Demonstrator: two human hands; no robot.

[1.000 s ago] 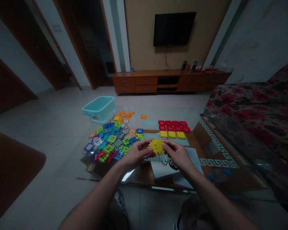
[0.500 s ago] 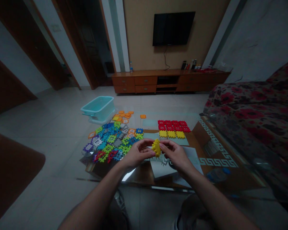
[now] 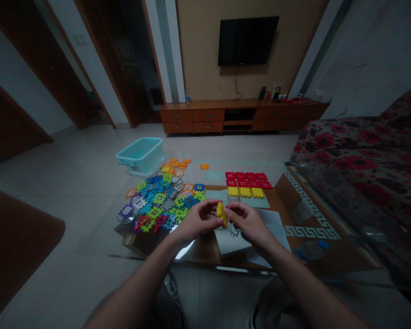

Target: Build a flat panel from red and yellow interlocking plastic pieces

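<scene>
Between my hands, above the near part of the glass table, a yellow interlocking block (image 3: 222, 215) is held nearly edge-on. My left hand (image 3: 199, 220) grips it from the left with thumb and fingers. From the other side my right hand (image 3: 244, 220) pinches its right edge. Whether it is one piece or several together I cannot tell. Beyond my hands lie a row of yellow blocks (image 3: 245, 192) and, behind it, joined red blocks (image 3: 248, 180). A mixed pile of coloured blocks (image 3: 160, 198) spreads to the left of my left hand.
A turquoise tub (image 3: 140, 156) stands at the table's far left. Orange blocks (image 3: 180, 164) lie beside it, with a single orange one (image 3: 204, 167) apart. White paper (image 3: 272, 224) and a plastic bottle (image 3: 311, 250) appear at the right. A flowered sofa (image 3: 356, 137) borders the right side.
The yellow block has been turned, so it now shows more of its narrow edge. Both hands stay on it, with small shifts of the fingers.
</scene>
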